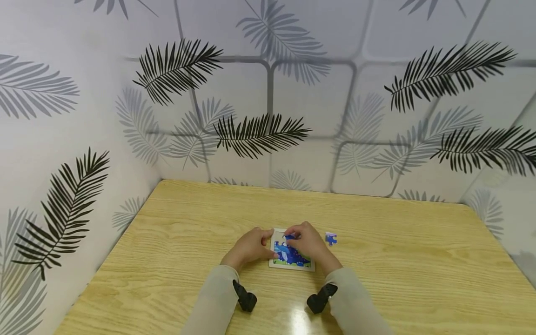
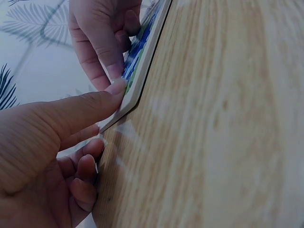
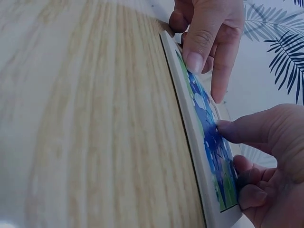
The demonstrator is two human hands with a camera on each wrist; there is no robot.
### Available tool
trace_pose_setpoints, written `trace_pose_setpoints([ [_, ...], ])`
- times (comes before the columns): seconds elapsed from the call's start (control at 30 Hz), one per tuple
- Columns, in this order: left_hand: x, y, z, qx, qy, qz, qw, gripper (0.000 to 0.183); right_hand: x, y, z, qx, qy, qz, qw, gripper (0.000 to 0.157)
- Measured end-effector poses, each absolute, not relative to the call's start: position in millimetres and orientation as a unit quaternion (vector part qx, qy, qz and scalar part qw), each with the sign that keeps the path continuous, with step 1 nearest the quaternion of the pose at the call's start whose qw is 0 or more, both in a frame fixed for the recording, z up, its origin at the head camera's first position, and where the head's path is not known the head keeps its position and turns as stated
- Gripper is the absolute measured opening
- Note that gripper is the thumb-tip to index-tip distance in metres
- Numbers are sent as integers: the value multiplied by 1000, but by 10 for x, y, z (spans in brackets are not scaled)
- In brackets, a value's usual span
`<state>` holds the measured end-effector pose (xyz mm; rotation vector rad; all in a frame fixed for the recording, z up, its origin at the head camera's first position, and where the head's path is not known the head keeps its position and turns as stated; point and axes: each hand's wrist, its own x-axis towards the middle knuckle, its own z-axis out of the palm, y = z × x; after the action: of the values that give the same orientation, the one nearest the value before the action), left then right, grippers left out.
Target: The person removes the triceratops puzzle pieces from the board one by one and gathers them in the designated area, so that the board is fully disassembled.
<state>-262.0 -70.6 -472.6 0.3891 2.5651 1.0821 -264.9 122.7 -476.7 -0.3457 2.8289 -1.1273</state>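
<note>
A small jigsaw puzzle board (image 1: 292,266) with a pale frame and a blue dinosaur picture lies on the table. My left hand (image 1: 251,246) holds the board by its left side, the thumb (image 2: 102,102) on the picture's edge near the corner and the index finger at the far corner. Over the upper part of the picture, my right hand (image 1: 309,243) pinches a blue puzzle piece (image 1: 289,237) between thumb and index finger; the hand partly hides it. A loose blue and lilac puzzle piece (image 1: 331,238) lies right of the board, beside the right hand.
The wooden table (image 1: 188,218) extends on all sides of the board. Behind it and at the left stands a pale wall covering (image 1: 310,102) with leaf prints. Each wrist wears a black camera mount (image 1: 246,298).
</note>
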Motion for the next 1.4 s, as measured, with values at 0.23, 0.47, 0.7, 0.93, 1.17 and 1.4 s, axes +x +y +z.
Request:
trace_pose_setpoints([
  [0.23,-2625,-698,-4726,140,902,374,165,79,-2669,1200,-4735,-94,928,-356,62,11],
  [0.47,-2617,-698,-4721,138,901,376,165,78,-2650,1186,-4718,-79,923,-369,75,11],
  [0.7,-2592,-694,-4697,138,899,381,165,77,-2626,1195,-4730,-68,921,-378,64,15],
  [0.93,-2578,-688,-4685,130,896,391,166,77,-2647,1201,-4807,-42,917,-394,41,24],
  [1.17,-2591,-692,-4696,134,896,391,163,77,-2650,1211,-4816,-36,907,-419,21,11],
  [1.4,-2601,-693,-4717,135,894,395,162,77,-2619,1233,-4784,-50,899,-436,12,10],
])
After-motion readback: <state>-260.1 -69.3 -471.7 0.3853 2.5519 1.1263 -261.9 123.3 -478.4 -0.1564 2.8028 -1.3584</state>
